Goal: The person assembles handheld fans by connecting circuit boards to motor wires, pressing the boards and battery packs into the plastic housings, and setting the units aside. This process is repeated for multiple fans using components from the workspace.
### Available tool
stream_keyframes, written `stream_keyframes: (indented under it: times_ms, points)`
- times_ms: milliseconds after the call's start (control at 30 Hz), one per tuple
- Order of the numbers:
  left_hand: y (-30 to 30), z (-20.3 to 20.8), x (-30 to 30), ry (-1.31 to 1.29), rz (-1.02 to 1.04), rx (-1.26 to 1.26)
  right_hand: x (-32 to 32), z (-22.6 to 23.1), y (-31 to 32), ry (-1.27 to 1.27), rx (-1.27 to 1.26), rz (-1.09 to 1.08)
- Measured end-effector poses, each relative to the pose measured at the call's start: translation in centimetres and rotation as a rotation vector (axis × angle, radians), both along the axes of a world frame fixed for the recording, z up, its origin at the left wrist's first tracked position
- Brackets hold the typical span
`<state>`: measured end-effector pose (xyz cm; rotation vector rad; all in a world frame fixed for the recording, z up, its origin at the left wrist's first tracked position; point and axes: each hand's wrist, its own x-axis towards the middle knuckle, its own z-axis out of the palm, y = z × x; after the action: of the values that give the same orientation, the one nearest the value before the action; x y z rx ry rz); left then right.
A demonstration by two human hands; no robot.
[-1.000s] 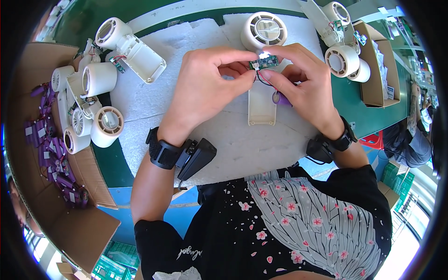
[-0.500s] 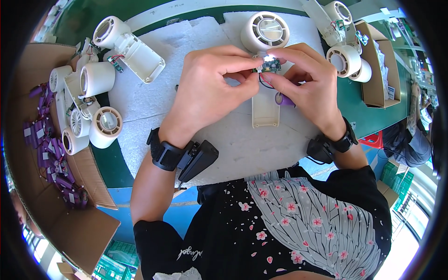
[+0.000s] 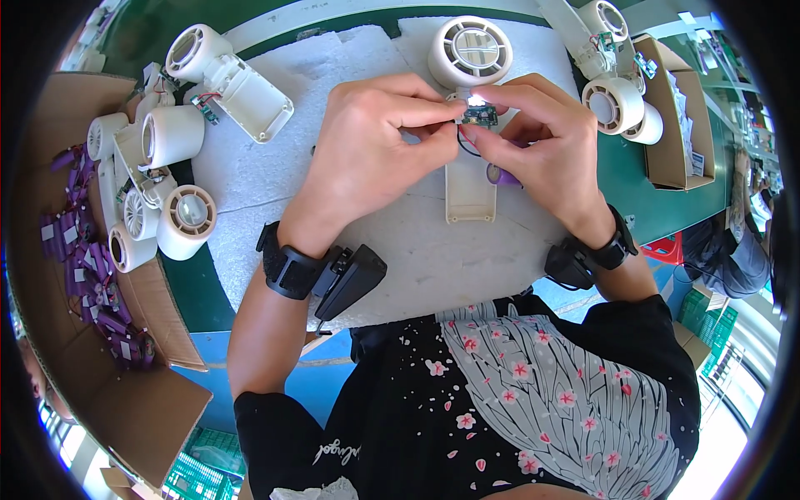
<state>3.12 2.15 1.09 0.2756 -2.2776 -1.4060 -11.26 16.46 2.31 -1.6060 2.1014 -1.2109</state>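
Note:
A small green circuit board [image 3: 480, 116] with a bright lit spot on it is held between my two hands. My left hand [image 3: 375, 150] pinches at the board's left side, thumb and forefinger closed. On the other side, the fingertips of my right hand [image 3: 550, 137] grip the board's far and near edges. Thin wires hang below the board. A purple battery cell [image 3: 502, 176] shows partly from under my right hand. Beneath the hands lies an open cream-coloured handle shell [image 3: 471, 196], and a round cream fan head [image 3: 471, 52] sits just beyond them.
White foam sheeting [image 3: 417, 258] covers the green table in front of me. Several cream fan units [image 3: 173, 133] crowd the left, beside a cardboard box [image 3: 158, 417] holding purple battery cells [image 3: 87, 258]. More fan units [image 3: 612, 107] and a smaller carton [image 3: 658, 167] stand at the right.
Both hands keep their hold on the board, with only a slight shift of the fingers. My right thumb now covers more of the wires. The whole view has shifted slightly.

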Motion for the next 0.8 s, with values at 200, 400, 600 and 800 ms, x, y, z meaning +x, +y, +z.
stream_keyframes:
  times_ms: [200, 400, 600, 800]
  points:
    - [-0.1, -0.1, 0.0, 0.018, 0.007, 0.063, 0.1, 0.1, -0.3, -0.042, 0.02, -0.023]
    - [-0.4, 0.0, -0.1, -0.096, -0.018, 0.291, 0.4, 0.6, 0.0, -0.026, 0.071, -0.054]
    - [0.0, 0.8, -0.1, -0.239, -0.089, 0.345, 0.5, 0.6, 0.0, 0.014, 0.078, -0.067]
    - [0.3, 0.6, -0.1, -0.225, -0.096, 0.329, 0.6, 0.7, 0.2, 0.051, 0.044, -0.007]
